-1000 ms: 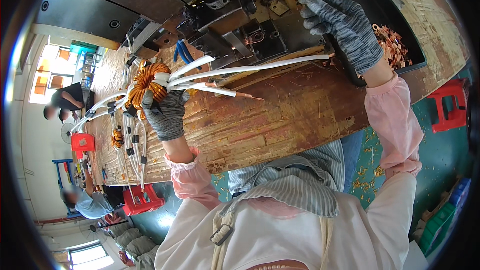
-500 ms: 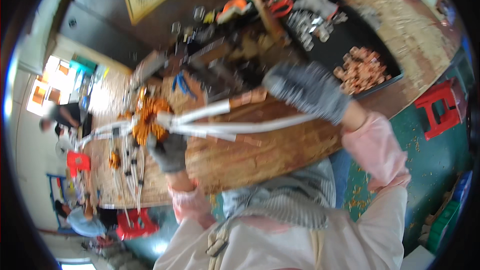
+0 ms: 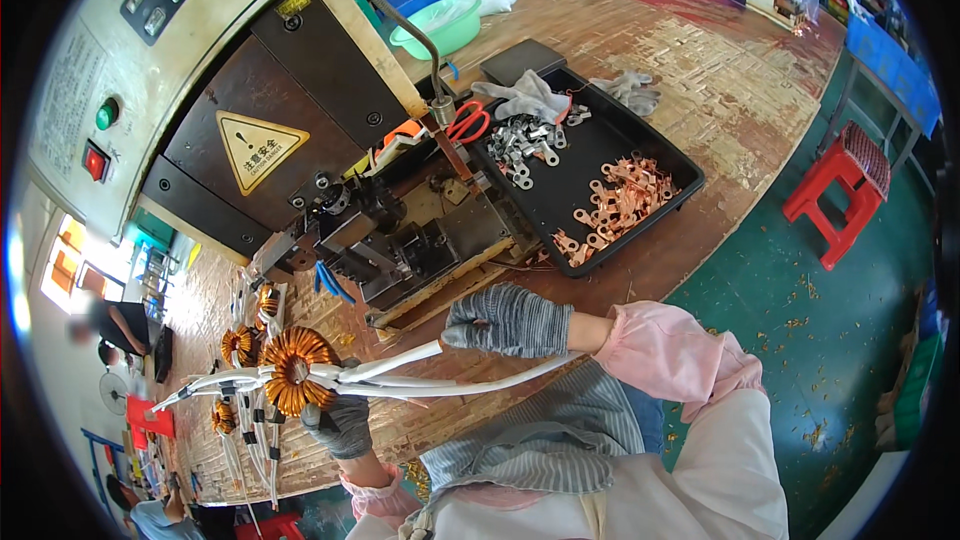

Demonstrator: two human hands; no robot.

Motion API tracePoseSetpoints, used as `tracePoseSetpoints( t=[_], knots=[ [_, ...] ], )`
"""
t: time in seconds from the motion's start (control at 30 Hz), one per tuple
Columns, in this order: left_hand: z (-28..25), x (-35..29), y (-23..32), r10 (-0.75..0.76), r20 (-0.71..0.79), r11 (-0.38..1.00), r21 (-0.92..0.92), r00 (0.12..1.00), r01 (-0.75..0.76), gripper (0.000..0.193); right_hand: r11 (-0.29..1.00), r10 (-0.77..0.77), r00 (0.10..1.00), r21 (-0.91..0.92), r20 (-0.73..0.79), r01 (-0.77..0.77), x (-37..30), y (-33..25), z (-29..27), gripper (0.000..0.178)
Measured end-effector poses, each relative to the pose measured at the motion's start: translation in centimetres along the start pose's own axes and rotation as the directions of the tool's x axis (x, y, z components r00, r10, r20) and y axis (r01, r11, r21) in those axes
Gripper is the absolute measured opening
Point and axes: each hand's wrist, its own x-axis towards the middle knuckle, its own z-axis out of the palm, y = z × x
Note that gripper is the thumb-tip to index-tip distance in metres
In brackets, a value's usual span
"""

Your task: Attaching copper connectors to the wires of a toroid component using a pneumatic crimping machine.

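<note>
A toroidal coil [image 3: 284, 352] wound with copper wire hangs over the bench in front of me, white sleeved leads running from both sides. Beneath its lower edge, my left hand [image 3: 342, 426] in a grey knit glove grips the coil, its fingertips partly hidden. My right hand [image 3: 510, 321], in a striped grey glove, is closed at the tip of one white lead [image 3: 408, 353]; its fingers cover that end. Another white lead [image 3: 490, 387] passes below my right hand. Just beyond the hands stands a press machine [image 3: 420, 250] with dark metal tooling.
Right of the press, a black tray [image 3: 600, 130] holds copper terminals [image 3: 625, 200], silver terminals [image 3: 527, 145] and a glove [image 3: 530, 95]. More coils [image 3: 240, 347] with leads lie at the left of the bench. A red stool [image 3: 845, 195] stands on the green floor; people work at far left.
The view has turned, showing more of the press and tray. My right hand has drawn in over the lead's tip, hiding its copper end. The coil stays in my left hand.
</note>
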Motion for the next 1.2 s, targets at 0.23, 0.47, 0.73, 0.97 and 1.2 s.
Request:
tracePoseSetpoints(
  t=[0.23,0.47,0.73,0.97,1.2],
  knots=[
    [1.7,-0.7,-0.3,-0.051,0.005,0.999,0.011,0.999,0.051,0.064,0.738,0.243,0.957,0.611,0.157,-0.288,-1.4,-1.7,-0.9,0.028],
    [1.4,-1.1,-0.5,-0.042,0.114,0.999,0.008,0.993,0.041,0.066,0.666,0.019,0.981,0.73,0.191,-0.155,-1.8,-1.6,0.3,0.034],
    [2.5,-1.6,-1.1,-0.044,0.1,0.996,0.076,0.994,0.037,0.064,0.649,0.071,0.977,0.734,0.203,-0.2,-2.5,-3.0,0.5,0.028],
    [2.3,-1.9,-1.0,-0.042,0.046,0.997,0.071,0.998,0.038,0.065,0.792,0.067,0.998,0.608,0.011,-0.06,-2.6,-3.9,0.6,0.017],
    [1.7,-2.1,-0.8,-0.08,0.066,0.996,0.05,0.995,0.077,0.064,0.853,0.001,1.0,0.521,-0.009,0.004,-2.4,-3.2,1.2,0.019]
  ],
)
